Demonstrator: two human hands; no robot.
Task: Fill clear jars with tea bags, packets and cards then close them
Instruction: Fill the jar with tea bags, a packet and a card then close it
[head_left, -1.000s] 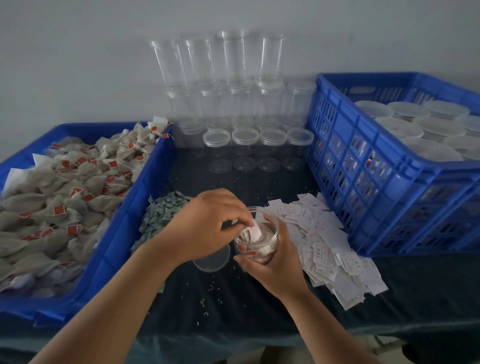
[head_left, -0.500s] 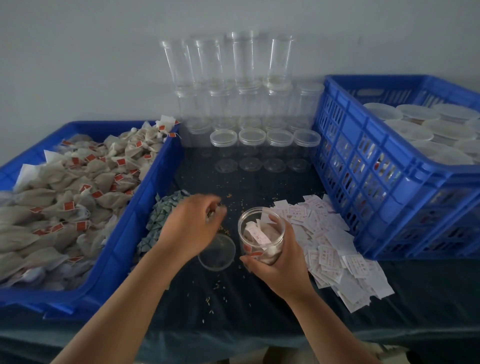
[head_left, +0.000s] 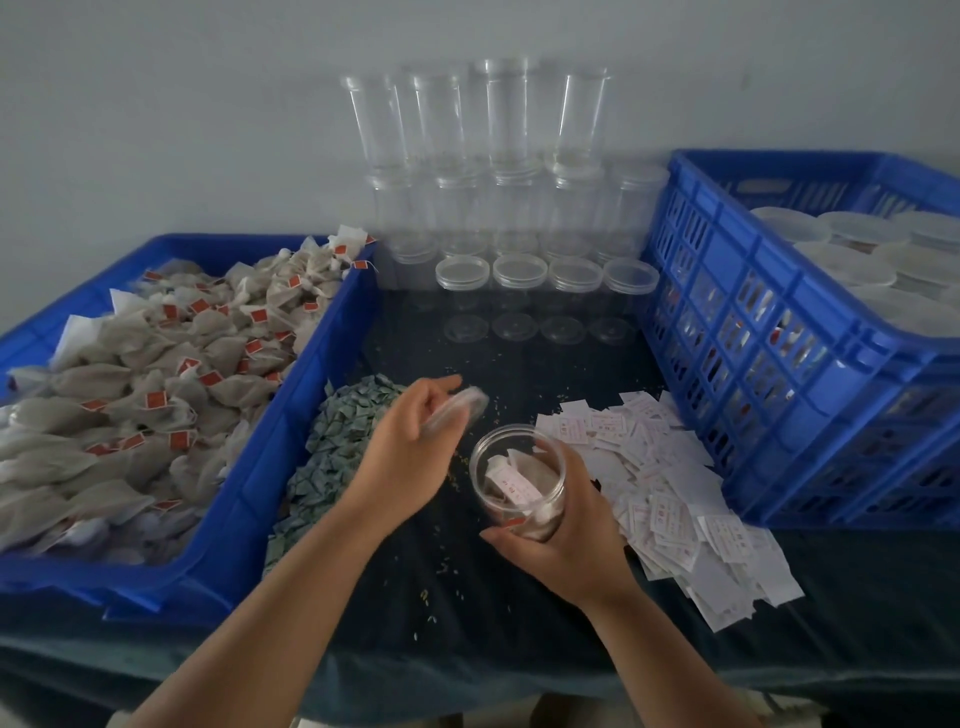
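Heaping the blue plastic crate (head_left: 291, 431) at far left are beige tea bags with red tags (head_left: 156, 395). Beside its wall, a pile of small green packets (head_left: 332, 447) lies on the dark counter (head_left: 519, 597). The left hand (head_left: 410, 447) has its grip pinched on a round clear plastic lid (head_left: 460, 408), held tilted above the counter. Just right of it, the right hand (head_left: 566, 540) wraps its grip round the open clear plastic jar (head_left: 519, 478), which holds tea bags and a white card. White printed cards (head_left: 665, 499) spread further right, beside a blue slatted crate (head_left: 753, 353) of lidded jars (head_left: 841, 260). Half a second ago the lid lay on the counter by the jar; now it is lifted.
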